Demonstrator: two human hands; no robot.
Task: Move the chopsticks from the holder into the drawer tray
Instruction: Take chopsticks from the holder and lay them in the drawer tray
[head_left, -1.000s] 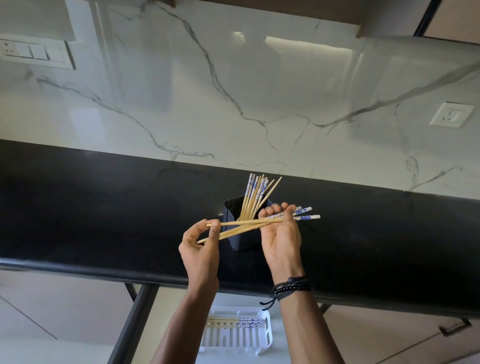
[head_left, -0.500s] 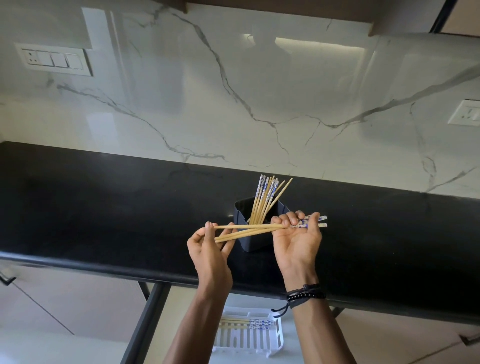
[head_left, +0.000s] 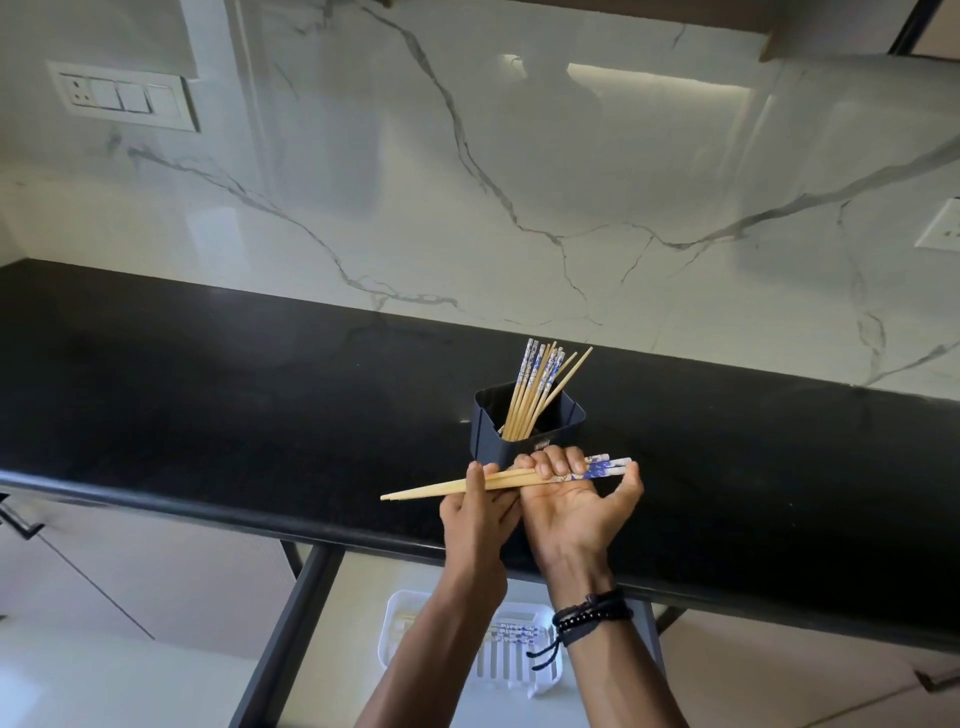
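Left hand (head_left: 475, 512) slid right to butt against my right hand (head_left: 571, 499), both curled round the bundle of chopsticks (head_left: 431, 489) just near of the holder (head_left: 498, 451) over the desk (head_left: 260, 405); bundle's squared, so I'd lower it into the drawer tray (head_left: 397, 634) next.

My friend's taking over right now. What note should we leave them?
Left hand: grips the bundle of pale wooden chopsticks with blue-patterned ends, thumb on top.
Right hand: fingers curled round the same bundle.
Bundle is level, in front of the dark square holder on the black countertop; more chopsticks stand in it.
White slatted tray lies below the counter, a few chopsticks in it.
Done: some chopsticks trayed, one bundle out.
Left: put this bundle in the tray, then empty the holder.
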